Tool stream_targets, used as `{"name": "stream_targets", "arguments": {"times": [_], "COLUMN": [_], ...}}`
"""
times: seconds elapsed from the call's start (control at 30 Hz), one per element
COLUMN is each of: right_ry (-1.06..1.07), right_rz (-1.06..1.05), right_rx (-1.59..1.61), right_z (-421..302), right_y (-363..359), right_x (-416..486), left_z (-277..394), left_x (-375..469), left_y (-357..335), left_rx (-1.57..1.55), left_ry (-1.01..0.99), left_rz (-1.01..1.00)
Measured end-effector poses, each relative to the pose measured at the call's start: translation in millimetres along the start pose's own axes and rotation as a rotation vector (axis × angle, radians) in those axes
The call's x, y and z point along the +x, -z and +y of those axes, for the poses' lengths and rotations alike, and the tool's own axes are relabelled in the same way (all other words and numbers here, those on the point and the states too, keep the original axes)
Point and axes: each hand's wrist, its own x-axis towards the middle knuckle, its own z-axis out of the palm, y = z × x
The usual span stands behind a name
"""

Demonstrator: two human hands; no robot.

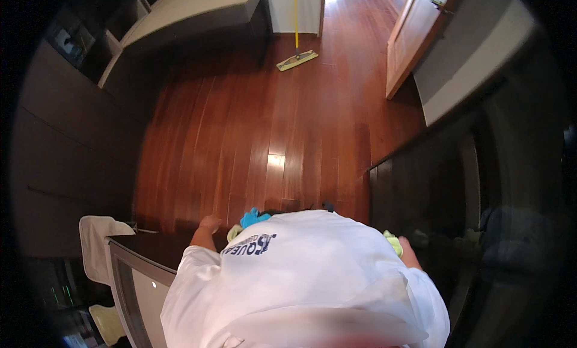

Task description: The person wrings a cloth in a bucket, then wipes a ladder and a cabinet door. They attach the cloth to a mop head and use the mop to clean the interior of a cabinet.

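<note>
Low on the left, beside the white shirt, my left hand hangs over the dark edge of a cabinet or desk; its fingers are small and blurred. A blue cloth and a pale yellow-green cloth stick out at the waist to its right, apart from it. My right hand is at my right side, mostly hidden by the sleeve, next to a yellow-green cloth; whether it grips that cloth cannot be told. Ahead, a flat mop with a yellow pole stands on the wooden floor, leaning near the wall.
A desk with a pale top is at the upper left. An open door stands at the upper right, by a doorway. A dark glossy cabinet lines the right. A monitor and a pale chair back are at the lower left.
</note>
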Motion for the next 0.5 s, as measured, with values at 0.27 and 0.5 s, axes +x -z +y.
{"name": "stream_targets", "arguments": {"times": [0.27,0.5], "right_ry": [0.208,0.151], "right_rz": [0.188,0.135], "right_rx": [0.172,0.048], "right_z": [-259.1,-387.7], "right_y": [202.1,260.3], "right_x": [114.8,170.8], "left_z": [13.9,90.6], "left_x": [106.5,297.1], "left_y": [33.5,307.0], "left_rx": [0.167,-0.244], "left_ry": [-0.014,-0.101], "left_rz": [-0.206,0.167]}}
